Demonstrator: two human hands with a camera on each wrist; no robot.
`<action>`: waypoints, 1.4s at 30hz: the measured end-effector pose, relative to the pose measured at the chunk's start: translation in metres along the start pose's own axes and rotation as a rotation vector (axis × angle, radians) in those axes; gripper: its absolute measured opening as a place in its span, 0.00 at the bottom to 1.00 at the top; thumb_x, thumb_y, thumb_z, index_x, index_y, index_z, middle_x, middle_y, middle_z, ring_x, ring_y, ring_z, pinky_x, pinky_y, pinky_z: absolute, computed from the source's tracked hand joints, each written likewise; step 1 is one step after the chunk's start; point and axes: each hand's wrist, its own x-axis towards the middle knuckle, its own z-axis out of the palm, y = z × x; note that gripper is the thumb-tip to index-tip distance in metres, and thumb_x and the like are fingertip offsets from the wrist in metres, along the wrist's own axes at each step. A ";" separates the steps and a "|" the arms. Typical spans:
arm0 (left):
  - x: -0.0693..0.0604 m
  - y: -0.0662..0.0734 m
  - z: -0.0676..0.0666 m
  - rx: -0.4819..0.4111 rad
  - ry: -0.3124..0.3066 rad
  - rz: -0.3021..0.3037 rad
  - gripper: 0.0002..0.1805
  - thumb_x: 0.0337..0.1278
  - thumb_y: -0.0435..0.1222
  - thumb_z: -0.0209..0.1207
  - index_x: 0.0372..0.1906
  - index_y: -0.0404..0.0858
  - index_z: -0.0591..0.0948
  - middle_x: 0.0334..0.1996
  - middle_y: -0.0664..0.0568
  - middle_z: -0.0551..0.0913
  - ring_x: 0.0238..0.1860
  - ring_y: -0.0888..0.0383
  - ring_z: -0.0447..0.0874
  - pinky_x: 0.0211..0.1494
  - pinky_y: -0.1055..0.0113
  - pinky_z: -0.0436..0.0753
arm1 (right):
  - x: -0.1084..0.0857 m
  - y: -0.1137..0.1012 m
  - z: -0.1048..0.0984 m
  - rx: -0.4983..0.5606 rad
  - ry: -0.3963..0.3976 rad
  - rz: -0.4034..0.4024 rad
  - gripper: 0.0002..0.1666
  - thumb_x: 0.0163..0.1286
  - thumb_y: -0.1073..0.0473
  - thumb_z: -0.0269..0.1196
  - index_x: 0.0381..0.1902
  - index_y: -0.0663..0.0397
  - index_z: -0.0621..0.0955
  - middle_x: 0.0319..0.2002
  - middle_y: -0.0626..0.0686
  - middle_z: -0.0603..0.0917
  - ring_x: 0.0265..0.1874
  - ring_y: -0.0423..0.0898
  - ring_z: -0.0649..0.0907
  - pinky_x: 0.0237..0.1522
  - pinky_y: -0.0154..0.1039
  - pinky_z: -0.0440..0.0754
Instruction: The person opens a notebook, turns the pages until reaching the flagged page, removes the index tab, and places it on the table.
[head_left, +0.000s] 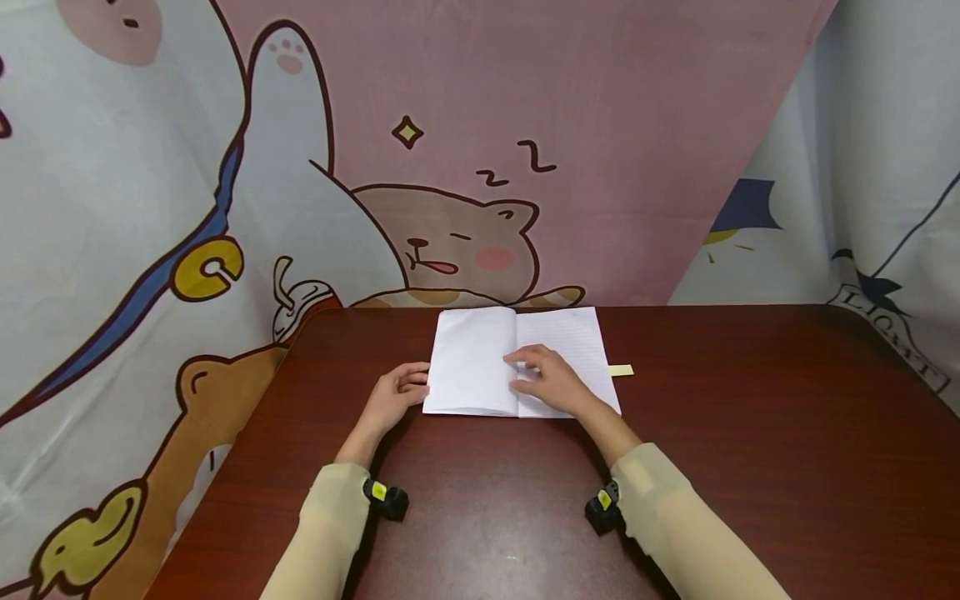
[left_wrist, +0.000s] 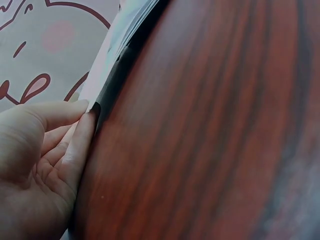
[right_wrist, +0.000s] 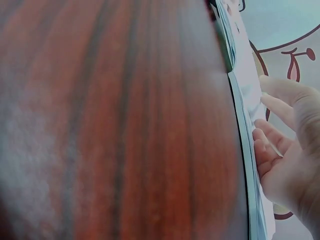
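Directly under right hand [head_left: 557,382], left edge in left hand [head_left: 389,402]: open notebook [head_left: 471,364]

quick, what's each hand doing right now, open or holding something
Left hand: closed on the notebook, pinching its left edge between thumb and fingers.
Right hand: open, fingers loosely bent at the pages, gripping nothing.

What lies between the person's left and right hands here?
The left page of the open notebook lies between the left hand and the right hand; nothing else shows there in the head view.
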 end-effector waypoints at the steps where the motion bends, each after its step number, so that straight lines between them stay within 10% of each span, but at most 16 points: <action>1: 0.000 -0.001 0.000 -0.002 -0.001 0.003 0.23 0.63 0.29 0.61 0.63 0.35 0.77 0.53 0.37 0.83 0.51 0.47 0.85 0.48 0.68 0.81 | 0.000 0.000 0.000 -0.013 -0.008 -0.005 0.25 0.64 0.59 0.69 0.58 0.59 0.82 0.60 0.65 0.78 0.56 0.61 0.80 0.60 0.57 0.75; 17: 0.000 -0.002 -0.002 -0.112 -0.009 -0.015 0.21 0.69 0.30 0.56 0.64 0.29 0.75 0.55 0.31 0.80 0.48 0.57 0.83 0.48 0.70 0.84 | -0.001 -0.003 0.003 -0.124 -0.055 -0.025 0.25 0.61 0.60 0.72 0.57 0.59 0.83 0.62 0.64 0.76 0.63 0.62 0.73 0.63 0.60 0.67; 27: 0.000 -0.004 -0.005 0.007 -0.005 0.014 0.24 0.63 0.31 0.62 0.63 0.33 0.76 0.54 0.34 0.82 0.50 0.48 0.86 0.47 0.72 0.80 | 0.002 -0.007 0.005 -0.172 -0.074 0.015 0.25 0.61 0.58 0.72 0.57 0.56 0.84 0.63 0.62 0.75 0.61 0.63 0.72 0.62 0.58 0.69; 42: -0.003 0.003 0.000 0.011 0.004 0.005 0.24 0.61 0.29 0.63 0.63 0.36 0.77 0.53 0.38 0.84 0.52 0.46 0.85 0.50 0.65 0.80 | -0.002 0.005 -0.003 0.041 0.052 0.031 0.20 0.63 0.66 0.68 0.53 0.61 0.84 0.59 0.63 0.80 0.54 0.60 0.82 0.56 0.53 0.80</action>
